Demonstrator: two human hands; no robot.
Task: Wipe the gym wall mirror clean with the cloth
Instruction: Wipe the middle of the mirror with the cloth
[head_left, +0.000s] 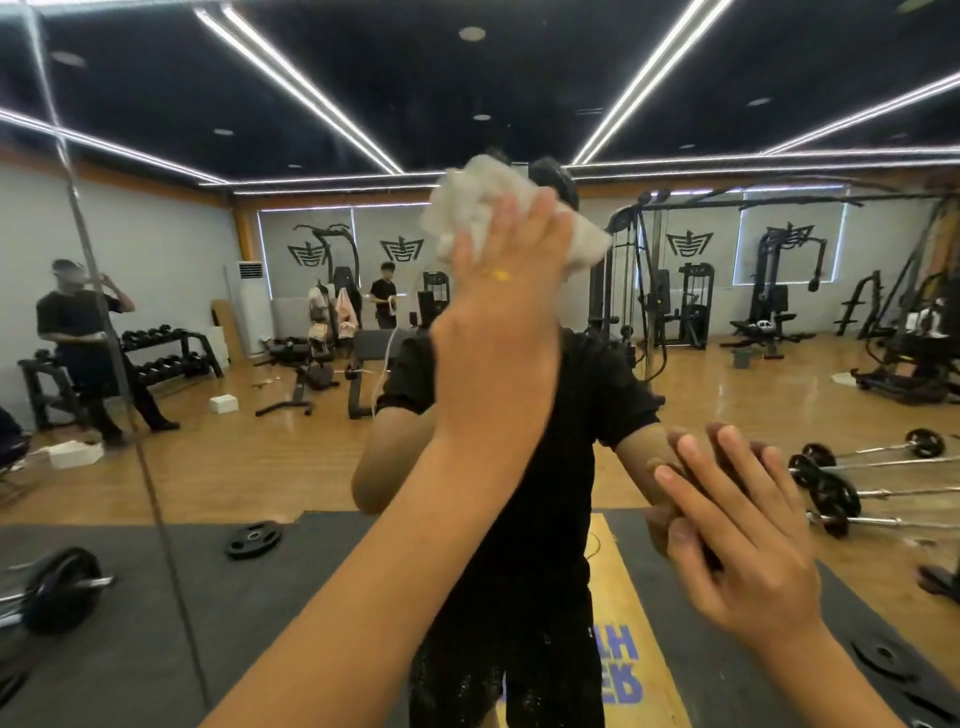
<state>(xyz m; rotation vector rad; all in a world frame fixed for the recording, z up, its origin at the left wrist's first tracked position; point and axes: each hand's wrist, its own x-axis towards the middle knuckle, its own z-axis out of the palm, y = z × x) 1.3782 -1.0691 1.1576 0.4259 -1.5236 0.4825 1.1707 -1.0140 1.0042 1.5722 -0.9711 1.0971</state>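
Head view faces the wall mirror (208, 467), which fills everything beyond the fingers. Wiping looks to be in hand: the left hand (498, 332) presses the white cloth (483, 197) to the glass at head height, its fingers (519, 228) flat and close together, with cloth bunching out above and to the right of them. Lower right, the right hand (748, 561) rests spread fingertips on the glass. The next move calls for broad strokes outward. That bracing hand may leave prints, and the panel seam (104, 291) far left of the fingers could snag the cloth.

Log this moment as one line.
left hand presses cloth on mirror | right hand flat on mirror | stage: wiping
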